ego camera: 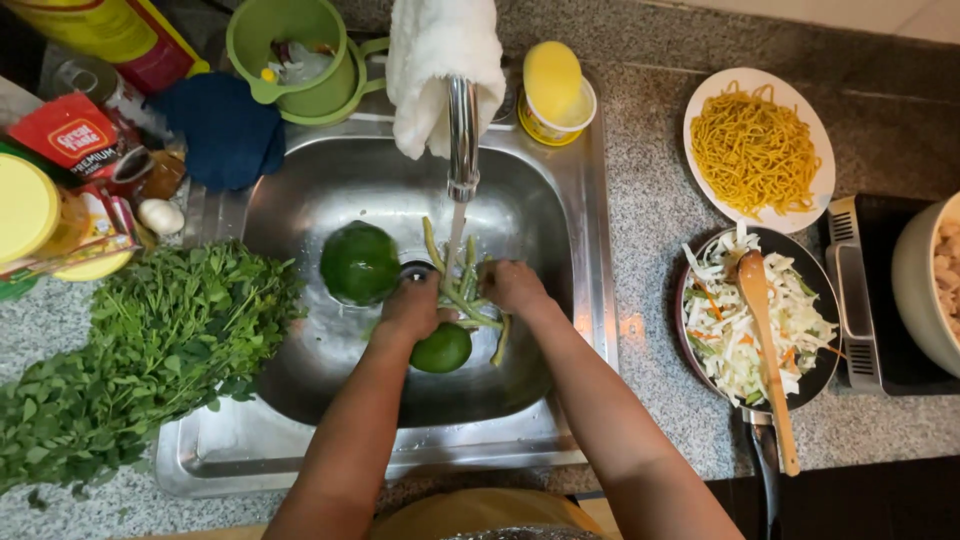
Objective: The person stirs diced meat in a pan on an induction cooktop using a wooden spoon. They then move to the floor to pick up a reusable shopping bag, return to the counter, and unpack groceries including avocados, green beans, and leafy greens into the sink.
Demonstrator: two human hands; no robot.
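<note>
Both hands are down in the steel sink (560, 210), meeting under the thin stream of water that falls from the tap (462, 140); the left hand (413, 308) has its fingers curled shut around the lower ends of a bunch of green beans (462, 285), and the right hand (512, 286) is likewise closed on the same bunch from the other side, so the beans stick up between the two hands and into the water; one bean hangs down below the right hand. A large dark green round fruit (359, 262) lies in the basin just left of the left hand, and a smaller, paler green one (442, 348) sits just below that hand, touching or nearly touching it; which, I cannot tell. A white cloth (440, 60) is draped over the tap, with a green colander (290, 50) behind the sink to the left. On the speckled worktop (650, 230) a heap of leafy greens (130, 350) lies left of the sink; to the right stand a white plate of yellow noodles (757, 150) and a dark pan of shredded vegetables (750, 320) with a wooden spoon (765, 340) resting in it.
</note>
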